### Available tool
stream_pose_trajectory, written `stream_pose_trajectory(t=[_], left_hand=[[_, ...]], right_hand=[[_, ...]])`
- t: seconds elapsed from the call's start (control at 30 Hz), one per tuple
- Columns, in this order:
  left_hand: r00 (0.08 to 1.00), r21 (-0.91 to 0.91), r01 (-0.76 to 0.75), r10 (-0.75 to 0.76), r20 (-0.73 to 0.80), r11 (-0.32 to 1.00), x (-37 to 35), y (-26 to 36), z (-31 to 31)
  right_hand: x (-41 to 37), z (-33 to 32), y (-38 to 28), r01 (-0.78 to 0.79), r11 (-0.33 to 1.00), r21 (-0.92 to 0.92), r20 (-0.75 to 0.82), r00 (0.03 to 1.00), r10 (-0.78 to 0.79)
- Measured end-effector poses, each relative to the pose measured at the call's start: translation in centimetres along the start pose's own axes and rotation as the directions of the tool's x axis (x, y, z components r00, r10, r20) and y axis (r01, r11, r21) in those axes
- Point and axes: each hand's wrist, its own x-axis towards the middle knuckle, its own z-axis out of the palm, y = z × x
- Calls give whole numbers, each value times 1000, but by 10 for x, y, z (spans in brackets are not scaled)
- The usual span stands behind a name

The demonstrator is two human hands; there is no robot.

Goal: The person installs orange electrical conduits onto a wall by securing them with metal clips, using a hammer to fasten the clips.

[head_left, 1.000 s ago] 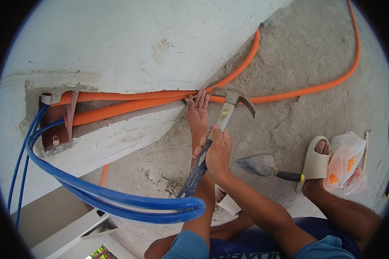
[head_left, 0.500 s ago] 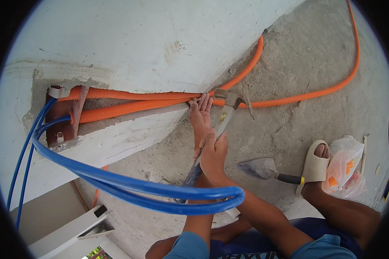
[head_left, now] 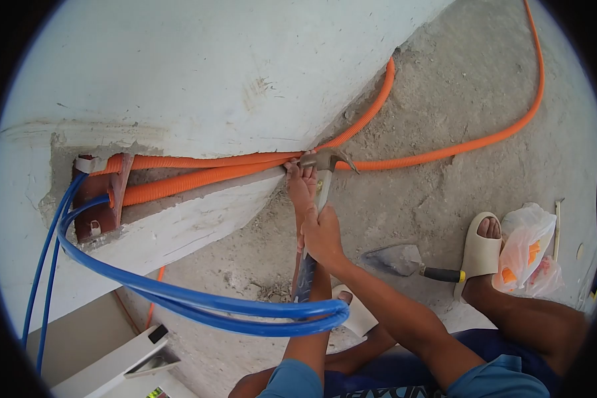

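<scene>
My right hand (head_left: 323,237) is wrapped round the handle of a claw hammer (head_left: 324,184), its head up at the orange conduits. My left hand (head_left: 301,184) reaches to the wall's base, where the orange corrugated conduits (head_left: 199,184) leave the wall slot; its fingertips are partly behind the hammer head, and what they hold is too small to make out. The conduits run from a reddish-brown box (head_left: 94,221) in the wall recess. Blue tubing (head_left: 199,298) comes out of the box and loops in front of my forearms.
On the rough concrete floor lie a trowel (head_left: 395,259) and a plastic bag (head_left: 525,245) with orange pieces, beside my sandalled foot (head_left: 482,249). Orange conduit (head_left: 471,144) curves across the floor. A white object (head_left: 106,365) stands at the lower left.
The hammer head has moved left, closer over my left fingers, and its handle is more upright. My right hand has shifted slightly lower. The blue loop's end has swung left.
</scene>
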Motion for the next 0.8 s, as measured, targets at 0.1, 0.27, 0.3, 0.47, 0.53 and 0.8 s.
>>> stream_pose_trajectory(t=[0.1,0.27,0.3,0.47,0.53,0.8], left_hand=[[997,-94,25,-31,-65,995,-6,3,8],[998,-141,31,-39,-53,990,-12,8,15],[998,-144,31,-38,-49,989,-11,5,14],[994,-130,53,-65,-89,990,-10,2,10],[993,-137,53,-67,-99,989,-8,3,8],[998,-132,9,-17,-60,991,-13,6,18]], right_hand=[[-5,-9,-14,72,996,48,-25,997,-71],[-21,-4,-34,236,941,244,-260,950,-171],[-15,3,-21,224,948,228,-260,952,-163],[4,9,-2,80,991,-111,-13,997,-82],[-4,13,-8,-20,996,85,-48,999,24],[-9,19,-3,56,991,124,-97,994,-44]])
